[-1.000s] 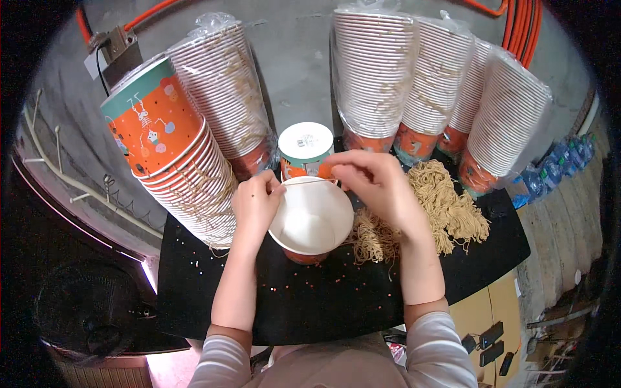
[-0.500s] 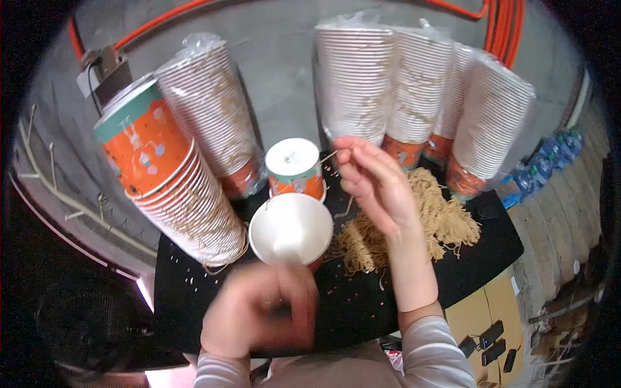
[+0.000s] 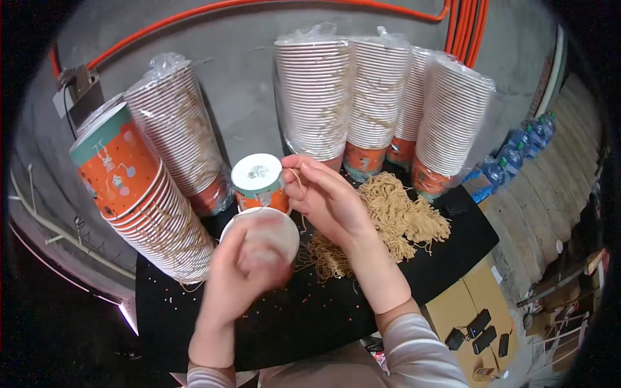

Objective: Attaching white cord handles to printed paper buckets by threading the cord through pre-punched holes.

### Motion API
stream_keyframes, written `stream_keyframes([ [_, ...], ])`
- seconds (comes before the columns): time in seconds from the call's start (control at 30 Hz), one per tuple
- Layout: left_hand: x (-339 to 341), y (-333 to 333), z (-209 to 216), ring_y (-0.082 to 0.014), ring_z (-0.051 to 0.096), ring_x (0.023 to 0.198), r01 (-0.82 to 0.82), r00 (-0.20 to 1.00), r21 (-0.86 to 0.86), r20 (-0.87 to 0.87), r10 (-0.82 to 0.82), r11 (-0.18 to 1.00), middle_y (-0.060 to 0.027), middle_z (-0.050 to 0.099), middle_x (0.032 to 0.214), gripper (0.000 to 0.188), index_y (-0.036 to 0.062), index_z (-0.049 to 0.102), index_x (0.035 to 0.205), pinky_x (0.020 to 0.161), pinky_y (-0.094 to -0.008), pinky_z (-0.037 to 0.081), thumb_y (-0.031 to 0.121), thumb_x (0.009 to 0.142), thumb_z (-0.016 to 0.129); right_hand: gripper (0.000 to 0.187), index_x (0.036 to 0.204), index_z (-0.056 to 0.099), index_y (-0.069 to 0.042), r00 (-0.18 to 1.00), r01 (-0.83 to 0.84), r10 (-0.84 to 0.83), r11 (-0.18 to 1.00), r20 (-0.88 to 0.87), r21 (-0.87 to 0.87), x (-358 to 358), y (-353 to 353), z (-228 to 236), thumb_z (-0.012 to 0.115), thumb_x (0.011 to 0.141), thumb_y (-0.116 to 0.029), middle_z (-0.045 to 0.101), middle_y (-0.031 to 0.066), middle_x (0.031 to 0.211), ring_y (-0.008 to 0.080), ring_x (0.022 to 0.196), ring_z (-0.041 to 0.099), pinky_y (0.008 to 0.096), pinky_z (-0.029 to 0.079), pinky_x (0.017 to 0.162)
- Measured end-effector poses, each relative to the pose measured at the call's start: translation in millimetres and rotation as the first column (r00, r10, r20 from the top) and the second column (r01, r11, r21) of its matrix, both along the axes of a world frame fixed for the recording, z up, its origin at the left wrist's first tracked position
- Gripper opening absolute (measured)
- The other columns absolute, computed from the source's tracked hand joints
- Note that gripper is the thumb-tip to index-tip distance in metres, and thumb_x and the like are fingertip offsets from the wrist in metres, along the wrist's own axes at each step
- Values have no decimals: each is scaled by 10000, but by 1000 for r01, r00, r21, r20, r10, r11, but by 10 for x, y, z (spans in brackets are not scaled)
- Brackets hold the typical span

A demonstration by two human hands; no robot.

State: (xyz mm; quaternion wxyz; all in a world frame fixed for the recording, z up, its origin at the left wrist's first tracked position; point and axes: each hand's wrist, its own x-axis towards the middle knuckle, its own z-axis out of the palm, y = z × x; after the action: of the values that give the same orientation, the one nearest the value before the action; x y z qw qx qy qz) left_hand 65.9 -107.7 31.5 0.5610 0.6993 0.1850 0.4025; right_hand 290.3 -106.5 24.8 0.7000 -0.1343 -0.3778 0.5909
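Note:
My right hand [image 3: 333, 204] pinches a thin tan string [image 3: 297, 174] between thumb and fingers, just right of an upside-down orange-and-green paper cup [image 3: 264, 199]. Below that cup, a white paper cup [image 3: 291, 242] shows its open mouth towards me. In front of this mouth is my left hand [image 3: 239, 271], its fingers smeared by motion, so I cannot tell whether they hold anything. A heap of tan strings [image 3: 407, 220] lies on the black table behind my right forearm.
At the left leans a tall stack of paper cups [image 3: 158, 239] with string on its side. Plastic-wrapped cup stacks [image 3: 317, 97] stand along the grey wall. Small bits dot the black table [image 3: 310, 323]. Blue-tinted bottles [image 3: 511, 158] and cardboard [image 3: 466, 297] lie beyond its right side.
My left hand has risen from below the white cup to in front of its mouth. My right hand still pinches the string. The whole view has shifted, with things now further left.

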Motion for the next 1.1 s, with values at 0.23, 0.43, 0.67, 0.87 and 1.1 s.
stream_keyframes([
  [0.23, 254, 555, -374, -166, 729, 812, 90, 975, -142, -187, -116, 986, -121, 755, 977, 204, -65, 680, 1116, 717, -267, 578, -30, 915, 679, 272, 1235, 585, 17, 998, 66, -64, 995, 24, -78, -181, 55, -25, 550, 1047, -177, 631, 35, 1002, 83, 815, 556, 228, 439, 678],
  [0.43, 6, 721, -208, -66, 657, 654, -158, 976, -74, -165, 144, 985, -75, 758, 811, 123, -43, 768, 995, 606, -193, 521, 29, 897, 754, 252, 1227, 596, 16, 989, 139, -134, 987, 58, -86, -123, 98, -58, 584, 1022, -129, 588, 0, 928, 61, 769, 516, 203, 402, 648],
  [0.67, -106, 834, -203, -32, 593, 633, -241, 953, 115, -158, 258, 964, -31, 737, 799, 96, -24, 767, 952, 587, -180, 468, 52, 892, 774, 253, 1205, 609, -1, 990, 120, -107, 980, 91, -158, -59, 226, -101, 606, 1013, -164, 552, -4, 902, 98, 784, 519, 241, 435, 700],
  [0.87, 40, 738, -263, -56, 593, 672, -299, 874, 453, -222, 432, 840, -23, 710, 756, 72, -12, 763, 927, 635, -219, 473, 41, 880, 747, 367, 1245, 571, -44, -319, 534, -672, 454, 668, 713, -215, 241, -314, 693, 958, -237, 538, 213, 1286, 328, 1263, 487, 475, 402, 1042],
  [1.1, 74, 825, -330, -62, 615, 619, -270, 930, 267, -177, 322, 925, -41, 690, 691, 144, -35, 739, 924, 606, -236, 487, 108, 915, 744, 255, 1230, 560, -21, 711, 186, -205, 977, 673, 100, -427, 186, -362, 619, 1020, -153, 628, 24, 1007, 84, 904, 575, 239, 469, 795],
])
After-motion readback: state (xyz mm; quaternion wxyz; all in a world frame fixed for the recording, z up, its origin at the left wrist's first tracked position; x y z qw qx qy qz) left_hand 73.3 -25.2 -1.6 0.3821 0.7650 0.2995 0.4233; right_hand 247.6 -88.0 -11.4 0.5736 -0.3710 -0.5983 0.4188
